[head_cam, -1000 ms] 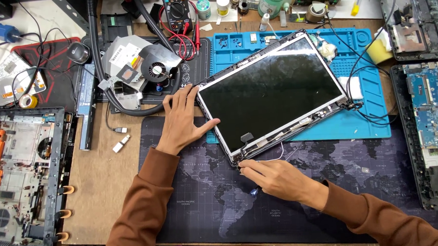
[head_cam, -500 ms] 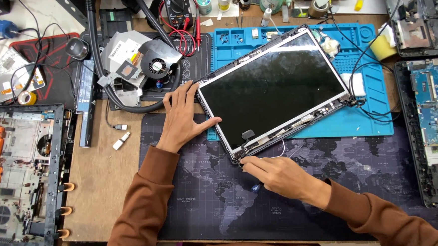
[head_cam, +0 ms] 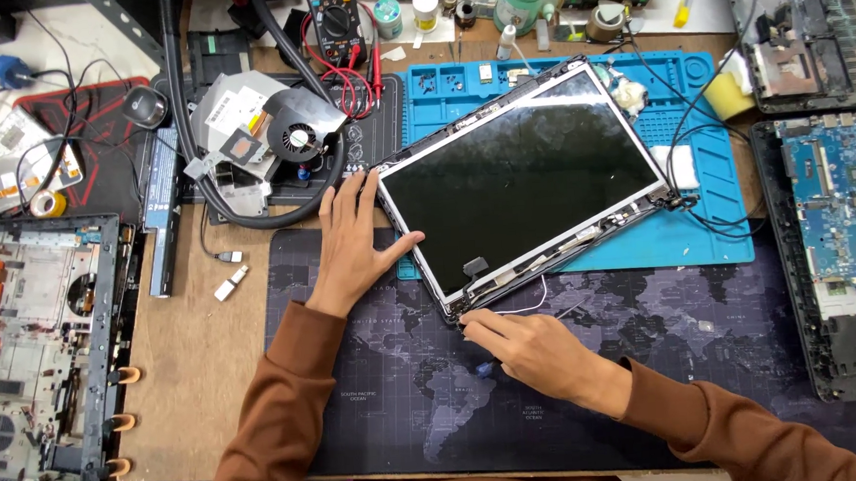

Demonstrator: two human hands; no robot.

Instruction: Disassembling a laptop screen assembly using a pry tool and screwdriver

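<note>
The laptop screen panel (head_cam: 523, 182) lies tilted across the middle of the desk (head_cam: 190, 360), its far part on the blue work mat (head_cam: 708, 187) and its near corner over the dark map-printed mat (head_cam: 668, 355). The dark glass faces up and the thin frame around it is bare, with small cables at the near edge.

The left hand (head_cam: 355, 244) lies flat against the left side of the panel, fingers stretched and a little apart, the thumb resting on the frame edge. It grips nothing. The right hand (head_cam: 526, 348) rests on the dark mat just below the near corner of the panel, its fingers close together and the fingertips (head_cam: 469, 324) touching the frame there. Whether they pinch something small I cannot tell. A thin white wire (head_cam: 534, 303) curves out beside this corner.

Near the left hand, toward the far edge of the desk, a cooling fan (head_cam: 298, 138) lies inside a loop of thick black hose (head_cam: 251, 218). An opened laptop base (head_cam: 34, 359) sits at the left edge of the desk, and a blue circuit board (head_cam: 836, 209) at the right edge
</note>
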